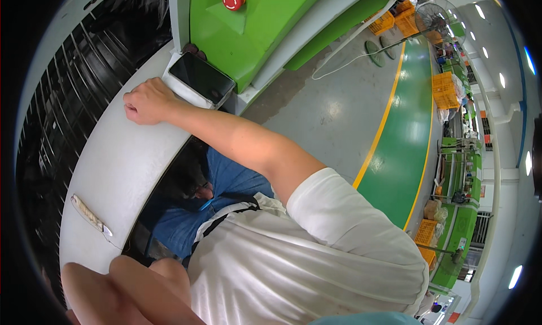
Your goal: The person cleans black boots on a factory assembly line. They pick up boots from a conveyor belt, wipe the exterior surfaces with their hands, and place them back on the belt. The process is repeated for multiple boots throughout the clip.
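My right hand [148, 101] rests as a closed fist on the pale curved tabletop [121, 156], its fingers curled under so that their inside is hidden. Just past the wrist, a dark-screened phone [202, 77] lies on a white box-like stand. Toward the near left of the tabletop is a small knife [90, 214] with a wrapped off-white handle and a short metal tip; neither hand touches it. Very close to the camera at the lower left, bent skin shapes look like my left hand [127, 291]. They are blurred and cut off, and its grip cannot be made out.
A green machine [254, 31] with a red stop button [233, 0] stands beyond the phone. Black ribbed material [68, 82] lies along the table's far side. On the right, a fan [435, 21], orange crates [445, 91] and a green walkway [395, 150] cross the workshop.
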